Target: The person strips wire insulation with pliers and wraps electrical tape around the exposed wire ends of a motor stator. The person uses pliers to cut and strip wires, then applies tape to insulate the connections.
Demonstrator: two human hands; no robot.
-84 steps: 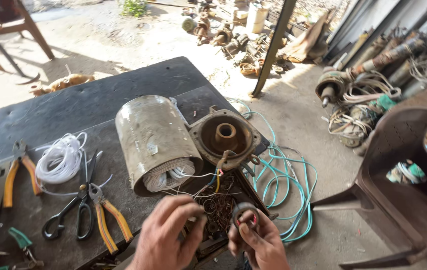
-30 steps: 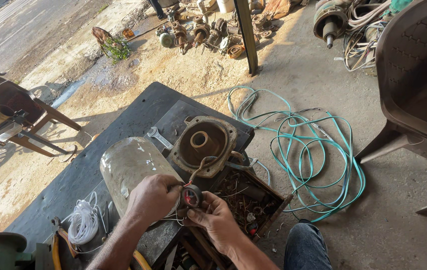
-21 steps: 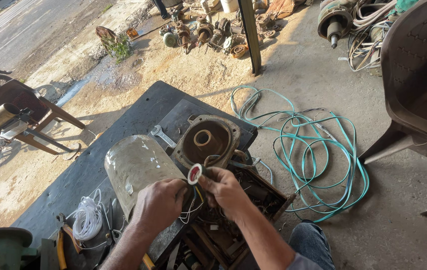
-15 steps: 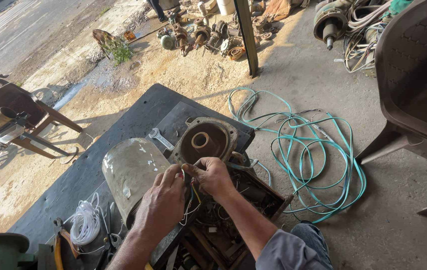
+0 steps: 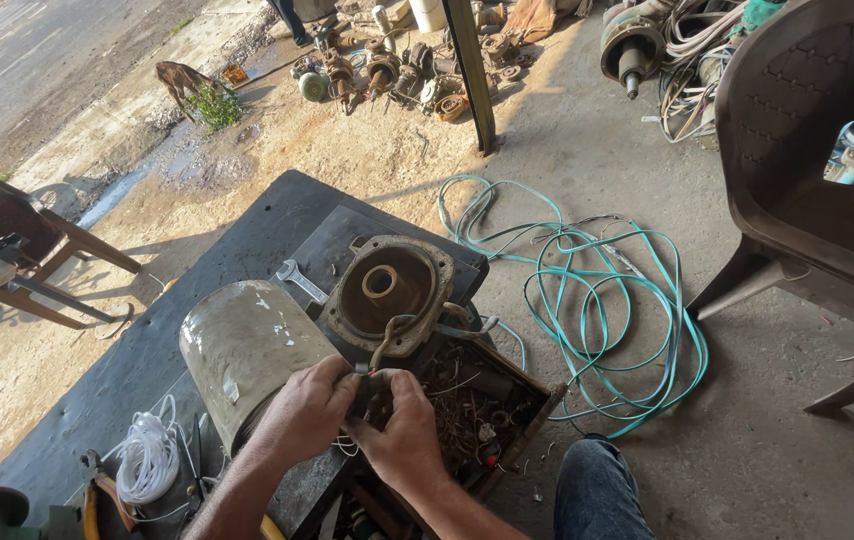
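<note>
Red-tipped wires (image 5: 375, 372), near the motor (image 5: 247, 350) and end cover (image 5: 392, 295), are now pinched by both the left hand (image 5: 307, 410) and right hand (image 5: 402, 435); the small round part shown earlier is gone from view.

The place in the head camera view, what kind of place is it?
Probably an open-air motor repair workshop beside a road: a motor housing lies on a dark workbench, old motor parts are piled on the ground, and teal cable lies coiled on the concrete.
</note>
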